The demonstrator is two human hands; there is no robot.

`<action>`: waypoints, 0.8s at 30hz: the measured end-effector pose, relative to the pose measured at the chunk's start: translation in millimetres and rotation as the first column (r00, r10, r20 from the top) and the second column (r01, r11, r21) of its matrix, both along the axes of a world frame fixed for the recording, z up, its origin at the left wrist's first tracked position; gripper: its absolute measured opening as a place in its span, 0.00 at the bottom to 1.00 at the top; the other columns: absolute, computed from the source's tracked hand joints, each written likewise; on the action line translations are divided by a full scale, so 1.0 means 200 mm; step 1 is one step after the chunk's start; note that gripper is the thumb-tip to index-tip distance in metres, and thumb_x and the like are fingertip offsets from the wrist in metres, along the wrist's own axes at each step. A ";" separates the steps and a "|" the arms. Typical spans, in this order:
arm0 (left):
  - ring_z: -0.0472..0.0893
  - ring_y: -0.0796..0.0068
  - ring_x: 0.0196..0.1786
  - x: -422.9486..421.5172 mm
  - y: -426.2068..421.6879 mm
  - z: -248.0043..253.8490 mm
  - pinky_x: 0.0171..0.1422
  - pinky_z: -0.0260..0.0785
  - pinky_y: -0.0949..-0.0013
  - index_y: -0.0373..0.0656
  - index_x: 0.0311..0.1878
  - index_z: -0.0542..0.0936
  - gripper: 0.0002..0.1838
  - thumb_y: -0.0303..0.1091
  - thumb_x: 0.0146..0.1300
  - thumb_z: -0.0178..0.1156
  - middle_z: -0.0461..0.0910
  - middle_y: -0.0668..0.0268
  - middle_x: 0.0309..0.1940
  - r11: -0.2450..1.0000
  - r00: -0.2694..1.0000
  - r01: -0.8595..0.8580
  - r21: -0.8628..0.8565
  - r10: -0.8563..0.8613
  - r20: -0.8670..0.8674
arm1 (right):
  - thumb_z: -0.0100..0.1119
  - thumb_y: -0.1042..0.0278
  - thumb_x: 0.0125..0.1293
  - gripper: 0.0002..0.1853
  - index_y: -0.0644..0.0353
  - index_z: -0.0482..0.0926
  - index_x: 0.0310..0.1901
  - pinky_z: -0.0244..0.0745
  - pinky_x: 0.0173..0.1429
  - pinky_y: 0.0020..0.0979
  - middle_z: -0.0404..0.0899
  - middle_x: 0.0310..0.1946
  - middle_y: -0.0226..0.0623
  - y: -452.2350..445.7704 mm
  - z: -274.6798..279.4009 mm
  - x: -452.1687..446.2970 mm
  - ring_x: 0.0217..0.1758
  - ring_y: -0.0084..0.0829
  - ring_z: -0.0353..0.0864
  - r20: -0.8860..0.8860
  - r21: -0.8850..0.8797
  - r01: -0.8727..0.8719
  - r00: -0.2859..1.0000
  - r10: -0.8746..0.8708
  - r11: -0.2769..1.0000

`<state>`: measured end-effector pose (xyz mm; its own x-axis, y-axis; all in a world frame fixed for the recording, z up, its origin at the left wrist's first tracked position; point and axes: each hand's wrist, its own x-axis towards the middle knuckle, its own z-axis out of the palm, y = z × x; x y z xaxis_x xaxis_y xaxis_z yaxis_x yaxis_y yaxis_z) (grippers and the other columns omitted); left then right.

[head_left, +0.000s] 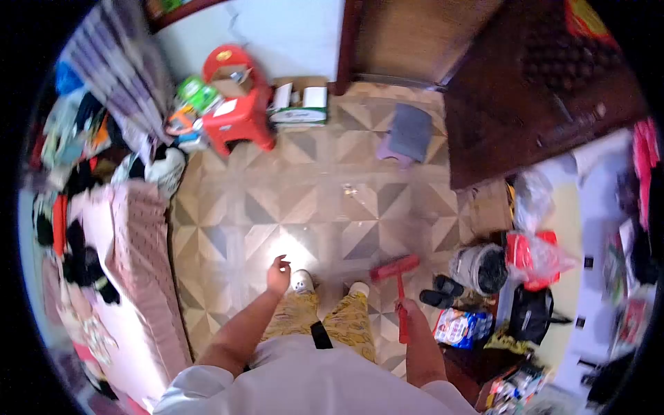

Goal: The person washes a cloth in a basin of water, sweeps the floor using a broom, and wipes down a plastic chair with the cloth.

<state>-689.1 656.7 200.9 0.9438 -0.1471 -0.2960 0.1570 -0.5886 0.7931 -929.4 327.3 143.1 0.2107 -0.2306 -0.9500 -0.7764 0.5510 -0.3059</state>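
Note:
My right hand [408, 309] is wrapped round the handle of a red T-shaped brush [395, 268]. Its wide head points forward, above the tiled floor, and I cannot make out its underside. My left hand [279, 274] holds nothing; its fingers are apart and loosely bent, in front of my left shoe [301, 281]. A few small scraps of litter [350, 190] lie on the patterned floor [290, 207] ahead of me.
A pink-covered bed [131, 277] runs along the left. Red stools [242, 121] and an open carton [299, 104] stand by the wall. A small stool with a grey top [409, 131] is near the door. Black slippers [443, 291] and a bin [478, 268] sit at the right.

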 end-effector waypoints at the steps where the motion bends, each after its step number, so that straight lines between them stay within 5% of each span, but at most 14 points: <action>1: 0.74 0.67 0.30 0.04 0.13 -0.03 0.34 0.65 0.70 0.40 0.41 0.67 0.15 0.23 0.46 0.46 0.75 0.60 0.26 0.998 0.999 -0.047 -0.035 0.048 0.009 | 0.45 0.72 0.46 0.06 0.59 0.65 0.16 0.60 0.12 0.24 0.62 0.08 0.31 0.00 -0.01 0.14 0.08 0.26 0.62 0.034 -0.048 -0.091 0.995 0.093 0.995; 4: 0.74 0.66 0.28 0.07 0.46 -0.07 0.33 0.65 0.69 0.38 0.40 0.67 0.14 0.23 0.46 0.45 0.74 0.59 0.23 0.971 0.967 -0.234 0.055 0.227 0.112 | 0.46 0.71 0.46 0.08 0.57 0.64 0.14 0.60 0.12 0.25 0.61 0.07 0.30 -0.06 0.05 0.46 0.08 0.26 0.62 0.061 -0.063 -0.219 0.973 0.223 0.974; 7: 0.74 0.66 0.28 0.03 0.65 -0.15 0.34 0.65 0.69 0.39 0.39 0.68 0.13 0.25 0.46 0.46 0.74 0.60 0.24 0.919 0.924 -0.383 0.095 0.382 0.022 | 0.46 0.70 0.47 0.08 0.57 0.63 0.14 0.59 0.11 0.25 0.61 0.07 0.30 -0.07 0.24 0.69 0.07 0.25 0.61 -0.091 -0.210 -0.385 0.923 0.375 0.899; 9: 0.74 0.66 0.29 0.01 0.67 -0.21 0.34 0.65 0.69 0.40 0.39 0.68 0.13 0.26 0.46 0.46 0.74 0.60 0.25 0.886 0.886 -0.457 0.083 0.462 -0.046 | 0.45 0.71 0.49 0.06 0.56 0.63 0.18 0.57 0.10 0.25 0.61 0.07 0.29 -0.04 0.45 0.81 0.06 0.24 0.59 -0.069 -0.171 -0.372 0.928 0.366 0.912; 12: 0.74 0.67 0.29 -0.01 0.59 -0.17 0.35 0.64 0.69 0.41 0.38 0.69 0.12 0.28 0.47 0.47 0.74 0.59 0.25 0.821 0.803 -0.569 0.051 0.568 -0.181 | 0.44 0.69 0.52 0.05 0.55 0.62 0.23 0.55 0.10 0.25 0.58 0.06 0.28 0.04 0.70 0.95 0.07 0.23 0.58 -0.053 -0.235 -0.610 0.785 0.617 0.757; 15: 0.74 0.67 0.29 -0.06 0.45 -0.41 0.34 0.64 0.70 0.41 0.36 0.71 0.11 0.30 0.47 0.48 0.74 0.59 0.25 0.736 0.714 -0.674 -0.072 0.623 -0.319 | 0.41 0.63 0.56 0.12 0.49 0.61 0.43 0.53 0.10 0.23 0.55 0.08 0.26 0.20 0.89 1.11 0.07 0.21 0.54 -0.192 -0.246 -0.812 0.576 0.795 0.529; 16: 0.73 0.67 0.28 -0.04 0.37 -0.42 0.34 0.64 0.70 0.39 0.34 0.71 0.10 0.31 0.47 0.48 0.73 0.57 0.24 0.740 0.687 -0.672 -0.031 0.606 -0.401 | 0.39 0.63 0.57 0.16 0.45 0.58 0.49 0.53 0.11 0.22 0.55 0.08 0.26 0.26 0.91 1.18 0.08 0.20 0.54 -0.174 -0.156 -0.828 0.560 0.810 0.539; 19: 0.73 0.69 0.28 -0.01 0.12 -0.40 0.33 0.64 0.71 0.36 0.36 0.69 0.13 0.33 0.48 0.48 0.73 0.59 0.25 0.788 0.729 -0.615 0.027 0.582 -0.360 | 0.38 0.64 0.58 0.14 0.46 0.60 0.47 0.53 0.12 0.22 0.54 0.09 0.25 0.40 0.75 1.33 0.09 0.19 0.55 -0.028 -0.062 -0.921 0.387 0.922 0.385; 21: 0.73 0.71 0.30 0.01 -0.01 -0.38 0.35 0.64 0.72 0.34 0.39 0.67 0.16 0.35 0.50 0.48 0.73 0.60 0.28 0.528 0.477 -0.827 -0.193 0.476 -0.739 | 0.38 0.64 0.57 0.14 0.48 0.61 0.47 0.53 0.12 0.22 0.55 0.10 0.25 0.57 0.63 1.46 0.09 0.18 0.55 0.091 -0.029 -0.968 0.245 0.965 0.248; 22: 0.73 0.71 0.30 0.02 -0.05 -0.36 0.35 0.64 0.72 0.34 0.39 0.67 0.16 0.35 0.50 0.48 0.73 0.60 0.28 0.502 0.453 -0.846 -0.178 0.502 -0.737 | 0.39 0.65 0.57 0.14 0.48 0.61 0.47 0.53 0.12 0.22 0.55 0.10 0.25 0.63 0.50 1.49 0.09 0.18 0.55 0.130 -0.054 -0.989 0.130 0.983 0.138; 23: 0.72 0.71 0.32 0.03 -0.09 -0.32 0.36 0.64 0.72 0.34 0.41 0.65 0.17 0.35 0.50 0.47 0.73 0.59 0.31 0.429 0.399 -0.886 -0.176 0.514 -0.760 | 0.40 0.63 0.57 0.14 0.50 0.63 0.46 0.53 0.12 0.22 0.57 0.10 0.25 0.67 0.33 1.50 0.09 0.18 0.56 0.238 0.146 -0.954 0.291 0.927 0.262; 24: 0.72 0.71 0.34 0.05 -0.12 -0.28 0.37 0.64 0.72 0.35 0.43 0.64 0.18 0.35 0.50 0.47 0.72 0.59 0.33 0.349 0.344 -0.921 -0.173 0.523 -0.780 | 0.41 0.62 0.56 0.13 0.52 0.65 0.43 0.54 0.12 0.22 0.59 0.11 0.26 0.79 0.32 1.53 0.10 0.18 0.57 0.267 0.146 -0.963 0.260 0.928 0.227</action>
<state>-679.7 632.0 144.8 0.4067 0.2120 -0.8886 0.7401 0.4938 0.4566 -623.5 485.1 207.2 0.2060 0.4236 -0.8821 -0.7549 -0.5048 -0.4187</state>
